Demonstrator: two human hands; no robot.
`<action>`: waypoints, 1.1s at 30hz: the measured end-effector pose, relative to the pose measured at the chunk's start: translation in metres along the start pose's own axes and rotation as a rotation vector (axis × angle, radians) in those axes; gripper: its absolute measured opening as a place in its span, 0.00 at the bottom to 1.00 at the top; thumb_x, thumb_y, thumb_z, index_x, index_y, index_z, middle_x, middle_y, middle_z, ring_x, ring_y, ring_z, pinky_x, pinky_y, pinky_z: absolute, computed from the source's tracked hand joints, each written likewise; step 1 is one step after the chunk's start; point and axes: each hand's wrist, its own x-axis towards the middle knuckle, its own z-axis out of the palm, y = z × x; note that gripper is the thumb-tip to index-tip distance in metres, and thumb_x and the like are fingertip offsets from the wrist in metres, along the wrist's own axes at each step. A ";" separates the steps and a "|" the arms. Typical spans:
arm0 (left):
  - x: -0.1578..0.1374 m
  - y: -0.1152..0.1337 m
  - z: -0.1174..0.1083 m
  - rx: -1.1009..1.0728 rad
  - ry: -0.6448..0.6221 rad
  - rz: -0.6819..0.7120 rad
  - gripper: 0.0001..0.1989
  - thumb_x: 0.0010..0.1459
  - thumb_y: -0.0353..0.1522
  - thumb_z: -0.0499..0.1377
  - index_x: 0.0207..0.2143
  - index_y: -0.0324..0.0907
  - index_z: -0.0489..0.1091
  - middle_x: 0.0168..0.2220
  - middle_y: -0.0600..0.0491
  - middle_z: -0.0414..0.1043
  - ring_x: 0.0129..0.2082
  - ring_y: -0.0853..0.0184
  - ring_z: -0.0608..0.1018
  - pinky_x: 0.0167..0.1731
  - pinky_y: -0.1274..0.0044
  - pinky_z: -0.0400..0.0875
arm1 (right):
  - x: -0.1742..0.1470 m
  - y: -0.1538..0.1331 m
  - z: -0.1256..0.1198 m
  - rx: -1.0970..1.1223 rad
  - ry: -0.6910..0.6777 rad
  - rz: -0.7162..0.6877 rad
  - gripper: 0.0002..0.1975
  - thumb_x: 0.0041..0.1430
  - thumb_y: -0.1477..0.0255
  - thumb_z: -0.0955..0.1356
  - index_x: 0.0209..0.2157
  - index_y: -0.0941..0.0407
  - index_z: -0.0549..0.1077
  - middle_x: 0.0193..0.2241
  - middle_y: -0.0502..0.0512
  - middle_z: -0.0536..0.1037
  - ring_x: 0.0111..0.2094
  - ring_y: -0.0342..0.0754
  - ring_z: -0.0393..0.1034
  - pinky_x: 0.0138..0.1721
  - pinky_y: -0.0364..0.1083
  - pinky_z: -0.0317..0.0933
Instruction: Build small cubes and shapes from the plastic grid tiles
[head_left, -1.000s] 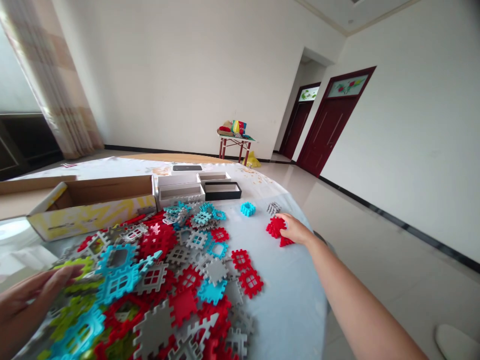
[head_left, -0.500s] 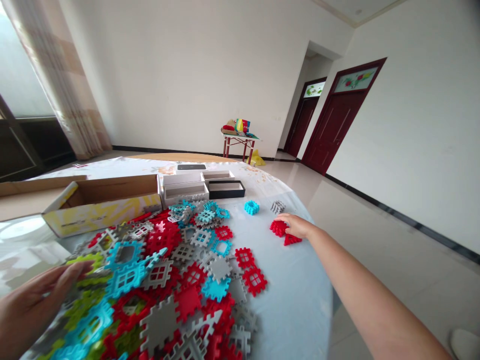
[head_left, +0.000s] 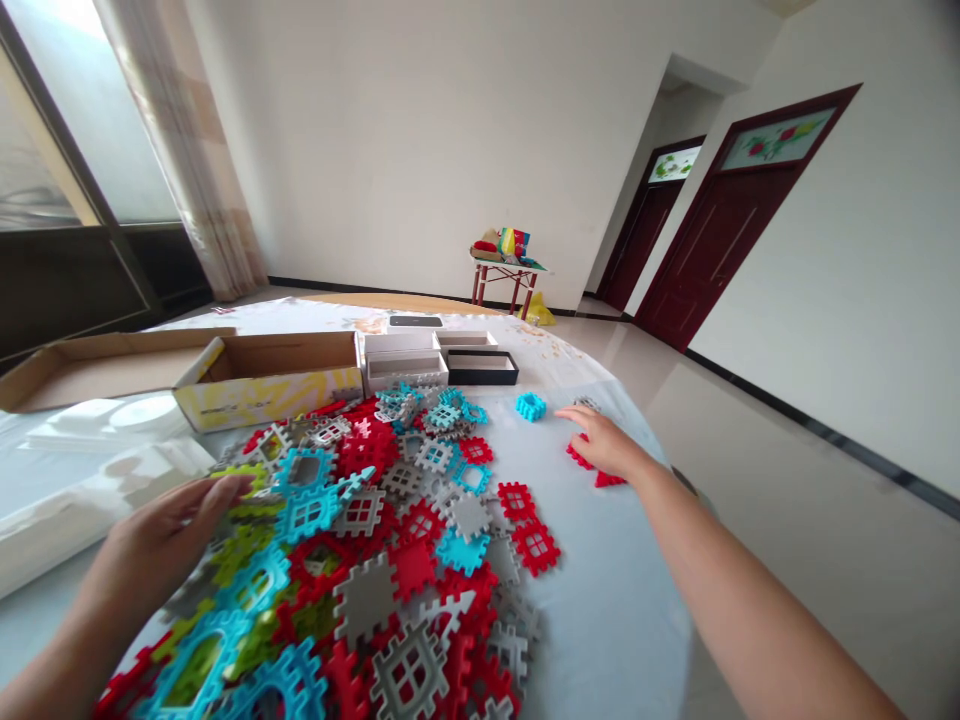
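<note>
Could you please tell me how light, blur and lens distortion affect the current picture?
Head view: glare washes out the top of the window at upper left; head view: the glossy floor carries pale reflections; head view: the dark red door leans, perhaps from a wide lens or tilted camera; head view: print on the yellow-and-white box is too blurred to read.

Dark lettering (head_left: 238,408) on the yellow-and-white carton (head_left: 319,386), too blurred to read, no words legible anywhere

Curtain (head_left: 180,150) at upper left, table (head_left: 491,264) above centre, yellow bag (head_left: 539,312) beside it, red doors (head_left: 712,245) at upper right
</note>
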 end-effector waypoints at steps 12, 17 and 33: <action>-0.005 0.026 -0.011 -0.102 -0.067 -0.101 0.23 0.53 0.46 0.50 0.38 0.38 0.71 0.36 0.51 0.78 0.37 0.64 0.76 0.38 0.79 0.69 | 0.011 -0.124 0.071 0.257 -0.162 -0.281 0.17 0.53 0.77 0.63 0.45 0.55 0.71 0.45 0.57 0.73 0.47 0.48 0.66 0.51 0.49 0.58; -0.004 0.026 -0.013 -0.125 -0.069 -0.109 0.23 0.52 0.45 0.50 0.39 0.38 0.71 0.36 0.50 0.78 0.38 0.65 0.76 0.39 0.78 0.69 | 0.012 -0.123 0.083 0.081 -0.138 -0.163 0.16 0.54 0.75 0.64 0.45 0.56 0.72 0.42 0.58 0.73 0.47 0.50 0.64 0.51 0.49 0.56; 0.000 0.004 -0.007 -0.136 -0.056 -0.096 0.21 0.49 0.49 0.52 0.36 0.44 0.72 0.36 0.53 0.78 0.40 0.60 0.76 0.40 0.75 0.70 | 0.006 -0.113 0.094 0.095 -0.083 -0.050 0.14 0.52 0.73 0.66 0.42 0.54 0.73 0.40 0.57 0.70 0.44 0.48 0.66 0.48 0.46 0.59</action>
